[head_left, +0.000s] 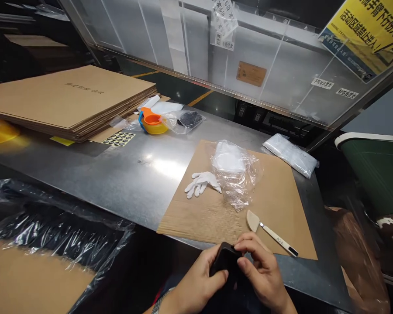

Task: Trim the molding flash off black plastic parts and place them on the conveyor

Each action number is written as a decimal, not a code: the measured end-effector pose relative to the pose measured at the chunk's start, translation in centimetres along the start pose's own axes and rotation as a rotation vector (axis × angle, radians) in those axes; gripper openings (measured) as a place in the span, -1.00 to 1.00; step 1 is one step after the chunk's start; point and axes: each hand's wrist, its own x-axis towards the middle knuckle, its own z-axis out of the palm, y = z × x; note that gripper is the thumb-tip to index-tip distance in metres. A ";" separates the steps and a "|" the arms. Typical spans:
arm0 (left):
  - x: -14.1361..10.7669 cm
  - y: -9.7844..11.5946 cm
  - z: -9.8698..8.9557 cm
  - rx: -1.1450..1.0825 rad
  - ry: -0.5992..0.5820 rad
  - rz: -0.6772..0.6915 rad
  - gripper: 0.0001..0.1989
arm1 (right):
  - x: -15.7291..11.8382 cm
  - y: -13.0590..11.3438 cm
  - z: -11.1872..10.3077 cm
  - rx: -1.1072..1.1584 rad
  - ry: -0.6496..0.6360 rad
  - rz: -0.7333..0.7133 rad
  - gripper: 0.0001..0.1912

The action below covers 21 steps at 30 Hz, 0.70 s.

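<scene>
My left hand (199, 277) grips a dark, smooth object with rounded corners, shaped like a phone (227, 257), its thumb across the near face. The fingers of my right hand (260, 270) close on the upper right corner of that object. Its lower part is lost in shadow, so I cannot make out its exact kind. Just beyond my right hand lies a cream-coloured scraper (271, 235) marked A26, resting on a flat cardboard sheet (278, 192). A white glove (203, 183) lies there too, beside a crumpled clear plastic bag (239, 187) with white material in it.
Stacked flat cardboard (85, 96) covers the left back of the metal table (124, 183). Near it are an orange tape dispenser (153, 122), a label sheet (119, 138) and a bagged dark item (190, 118). A wrapped white packet (291, 155) sits at the right. A plastic-lined box (36, 270) stands lower left.
</scene>
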 end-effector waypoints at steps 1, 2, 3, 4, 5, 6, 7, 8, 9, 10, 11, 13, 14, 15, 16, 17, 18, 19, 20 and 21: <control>-0.1 0.0 0.1 -0.001 -0.006 -0.010 -0.93 | 0.0 0.0 -0.1 0.013 -0.016 0.009 -0.83; -0.1 0.0 0.1 -0.008 -0.015 -0.022 -0.93 | 0.0 -0.1 -0.3 0.019 -0.032 0.015 -0.83; -0.2 0.1 0.2 -0.019 -0.025 -0.037 -0.92 | 0.0 -0.1 -0.4 0.021 -0.044 0.017 -0.84; -0.3 0.1 0.3 -0.032 -0.034 -0.052 -0.91 | 0.0 -0.1 -0.6 0.020 -0.055 0.015 -0.84; -0.4 0.2 0.3 -0.042 -0.041 -0.060 -0.90 | -0.1 -0.2 -0.7 0.018 -0.063 0.011 -0.84; -0.5 0.3 0.4 -0.049 -0.048 -0.066 -0.89 | -0.1 -0.2 -0.8 0.016 -0.068 0.006 -0.85; -0.5 0.4 0.4 -0.056 -0.050 -0.073 -0.89 | -0.1 -0.3 -0.8 0.015 -0.071 0.001 -0.86; -0.5 0.4 0.4 -0.062 -0.051 -0.080 -0.88 | -0.1 -0.4 -0.9 0.013 -0.070 -0.004 -0.87; -0.6 0.4 0.5 -0.066 -0.054 -0.085 -0.88 | -0.1 -0.4 -0.9 0.011 -0.063 -0.006 -0.88; -0.6 0.4 0.5 -0.068 -0.060 -0.091 -0.88 | -0.1 -0.4 -0.8 0.009 -0.052 -0.007 -0.90; -0.5 0.3 0.4 -0.071 -0.059 -0.095 -0.88 | -0.1 -0.4 -0.8 0.009 -0.042 -0.005 -0.91; -0.5 0.2 0.4 -0.071 -0.059 -0.099 -0.88 | -0.2 -0.3 -0.7 0.018 -0.021 0.002 -0.90; -0.4 0.1 0.4 -0.070 -0.060 -0.099 -0.88 | -0.3 -0.2 -0.7 0.025 -0.013 0.006 -0.91; -0.4 0.1 0.4 -0.070 -0.058 -0.100 -0.87 | -0.3 -0.1 -0.6 0.030 -0.014 0.006 -0.93; -0.4 0.2 0.4 -0.072 -0.058 -0.099 -0.87 | -0.3 -0.1 -0.6 0.029 -0.018 0.004 -0.92; -0.3 0.2 0.3 -0.074 -0.061 -0.098 -0.87 | -0.4 0.0 -0.6 0.022 -0.026 -0.001 -0.88; -0.3 0.3 0.4 -0.078 -0.063 -0.098 -0.86 | -0.3 0.0 -0.6 0.012 -0.035 -0.009 -0.85; -0.3 0.3 0.4 -0.085 -0.057 -0.098 -0.86 | -0.3 0.0 -0.6 0.002 -0.041 -0.015 -0.84; -0.3 0.4 0.4 -0.089 -0.050 -0.099 -0.86 | -0.3 0.0 -0.6 -0.005 -0.044 -0.017 -0.85; -0.3 0.4 0.4 -0.091 -0.043 -0.100 -0.88 | -0.3 -0.1 -0.6 -0.007 -0.042 -0.015 -0.87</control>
